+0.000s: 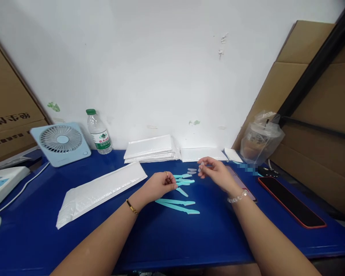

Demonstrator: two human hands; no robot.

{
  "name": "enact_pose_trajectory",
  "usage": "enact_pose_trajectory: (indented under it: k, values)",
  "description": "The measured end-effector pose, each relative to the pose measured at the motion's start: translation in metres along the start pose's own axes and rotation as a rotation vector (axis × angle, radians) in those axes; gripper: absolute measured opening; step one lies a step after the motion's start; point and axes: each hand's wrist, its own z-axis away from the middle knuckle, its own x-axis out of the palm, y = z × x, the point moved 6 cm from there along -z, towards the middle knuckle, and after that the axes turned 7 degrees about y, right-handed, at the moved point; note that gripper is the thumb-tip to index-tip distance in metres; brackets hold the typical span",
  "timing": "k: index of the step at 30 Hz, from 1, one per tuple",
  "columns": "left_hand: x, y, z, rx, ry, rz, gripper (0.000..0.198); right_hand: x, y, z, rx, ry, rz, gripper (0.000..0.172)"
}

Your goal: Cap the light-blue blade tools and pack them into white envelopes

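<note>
My left hand [161, 185] is closed in a pinch around a teal eyebrow razor [183, 192], whose blade end points right and toward me. Several more teal razors [176, 207] lie on the blue table, some just beyond my left fingertips and others nearer me. My right hand [215, 173] is raised a little to the right, its fingertips pinching a small translucent blade cap [200, 167]. Similar loose caps [192, 170] rest on the table between the two hands, beyond the razors. Fingers partly hide the handle of the held razor.
White padded mailers [149, 148] are stacked against the wall, and a single mailer [100, 193] lies at left. A blue fan [62, 143] and water bottle [99, 132] stand back left. A phone [290, 201] and bagged drink cup [260, 140] are at right.
</note>
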Motion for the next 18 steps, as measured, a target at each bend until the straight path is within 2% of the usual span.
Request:
enact_pose_trajectory:
  k: [2,4,12,15,18]
  values:
    - [-0.004,-0.002,-0.003,-0.027,0.062,0.077,0.028,0.004,-0.005,0.002,0.043,0.054,-0.191,0.030]
    - [-0.007,-0.004,-0.005,-0.039,0.098,0.138,0.030,0.009,-0.010,0.005,0.042,0.086,-0.260,0.031]
    - [-0.010,-0.001,-0.004,-0.076,0.118,0.167,0.032,0.021,-0.015,0.010,0.004,0.053,-0.199,0.030]
    - [-0.009,0.000,-0.004,-0.065,0.105,0.158,0.030,0.027,-0.017,0.013,0.017,0.006,-0.137,0.030]
    - [-0.005,-0.003,-0.005,-0.030,0.089,0.102,0.027,0.035,-0.018,0.015,0.005,-0.141,-0.048,0.031]
